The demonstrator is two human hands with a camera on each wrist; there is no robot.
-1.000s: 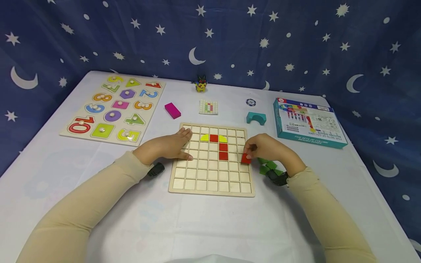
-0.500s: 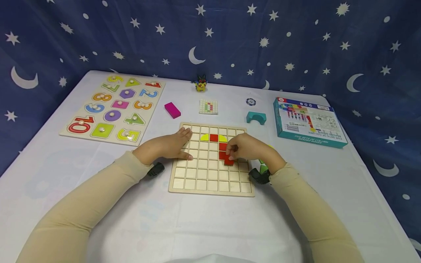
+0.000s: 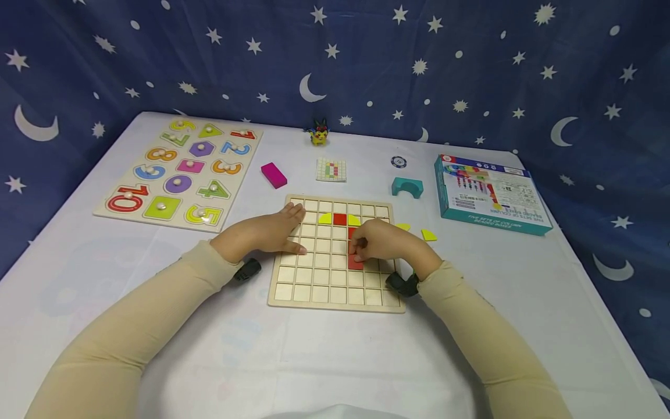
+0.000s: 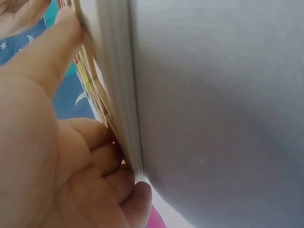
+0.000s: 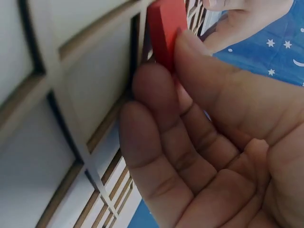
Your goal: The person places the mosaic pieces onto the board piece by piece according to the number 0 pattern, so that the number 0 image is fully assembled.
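A wooden grid board lies in the middle of the white table. Red and yellow tiles sit in its upper rows. My right hand pinches a red square tile and holds it down over a cell below the other red tiles. The right wrist view shows the same red tile between thumb and fingers above the grid. My left hand lies flat on the board's left edge. In the left wrist view its fingers press the board's rim.
Two loose yellow pieces lie right of the board. Behind it are a pattern card, a magenta block, a teal arch, a small figure and a boxed set. A number puzzle lies far left.
My right hand has carried the red tile from the board's right edge leftward to the red column. The green pieces by that hand are now hidden. The left hand has stayed put.
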